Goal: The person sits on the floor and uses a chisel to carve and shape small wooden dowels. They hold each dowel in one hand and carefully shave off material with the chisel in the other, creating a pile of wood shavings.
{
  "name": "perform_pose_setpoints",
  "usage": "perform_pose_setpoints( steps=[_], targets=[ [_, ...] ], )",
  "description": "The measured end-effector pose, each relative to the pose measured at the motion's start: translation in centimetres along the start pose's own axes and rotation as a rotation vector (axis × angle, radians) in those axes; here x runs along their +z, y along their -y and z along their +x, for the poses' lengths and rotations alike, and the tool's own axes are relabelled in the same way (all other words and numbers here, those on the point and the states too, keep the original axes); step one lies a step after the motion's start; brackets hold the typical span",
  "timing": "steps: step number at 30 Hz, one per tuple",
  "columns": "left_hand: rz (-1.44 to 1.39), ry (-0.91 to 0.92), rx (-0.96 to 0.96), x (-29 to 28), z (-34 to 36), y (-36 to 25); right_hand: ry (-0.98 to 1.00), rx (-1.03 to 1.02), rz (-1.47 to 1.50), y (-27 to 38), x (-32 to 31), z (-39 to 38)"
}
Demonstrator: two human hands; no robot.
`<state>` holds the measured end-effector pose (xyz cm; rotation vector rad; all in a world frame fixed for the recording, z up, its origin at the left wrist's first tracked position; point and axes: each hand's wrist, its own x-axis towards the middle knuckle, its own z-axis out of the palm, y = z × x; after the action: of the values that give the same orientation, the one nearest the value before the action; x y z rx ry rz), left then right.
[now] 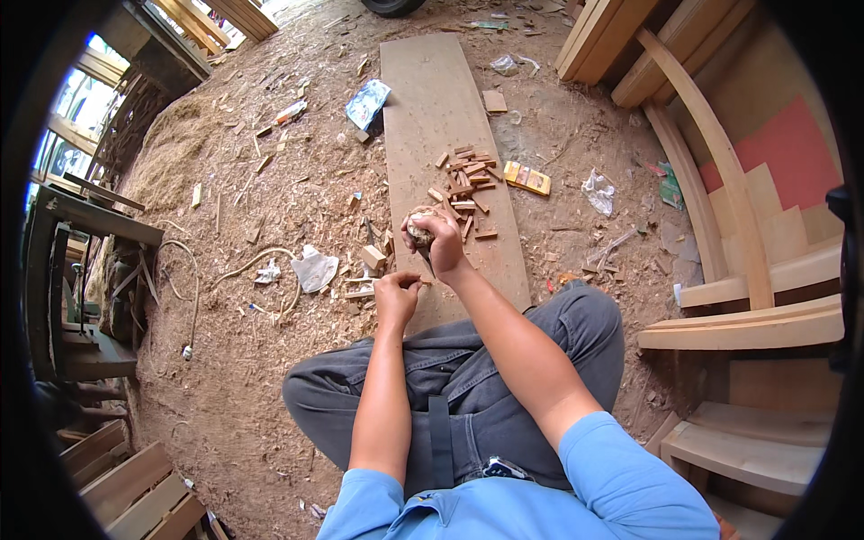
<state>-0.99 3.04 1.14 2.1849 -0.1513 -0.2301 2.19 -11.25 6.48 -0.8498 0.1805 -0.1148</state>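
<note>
My right hand (440, 245) is wrapped round a rounded, mottled brown-and-white lump (419, 229), with a dark narrow part below it. What kind of tool this is, I cannot make out. Just nearer and to the left, my left hand (396, 297) is closed in a pinch at the left edge of a long wooden board (432, 90). Whatever its fingertips hold is too small to tell. Beyond my right hand, several small cut wood pieces (463, 184) lie heaped on the board.
Wood chips and scraps litter the ground. Beside the board lie a yellow packet (527, 178), a blue-white packet (368, 104) and a white cloth-like scrap (314, 269). A cord (243, 267) runs at left. Curved wooden frames (740, 324) stand at right, a dark machine frame (49, 270) at left.
</note>
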Motion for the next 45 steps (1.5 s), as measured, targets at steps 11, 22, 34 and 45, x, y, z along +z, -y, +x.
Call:
perform_pose_setpoints(
  steps=[11,22,34,45],
  targets=[
    [-0.016,0.017,0.025,0.3,-0.4,-1.1,-0.008,-0.226,-0.287,-2.1,-1.4,0.3],
    [0.002,0.028,0.045,0.5,-0.5,-1.1,-0.027,0.002,-0.022,-1.0,-0.9,-0.1],
    [0.034,0.030,0.108,0.5,-0.3,-0.6,-0.041,-0.141,-0.182,-3.0,-1.3,0.6],
    [0.027,0.034,0.100,0.4,-0.4,-0.8,0.012,-0.047,0.009,-1.0,-0.6,-0.3]
  ],
)
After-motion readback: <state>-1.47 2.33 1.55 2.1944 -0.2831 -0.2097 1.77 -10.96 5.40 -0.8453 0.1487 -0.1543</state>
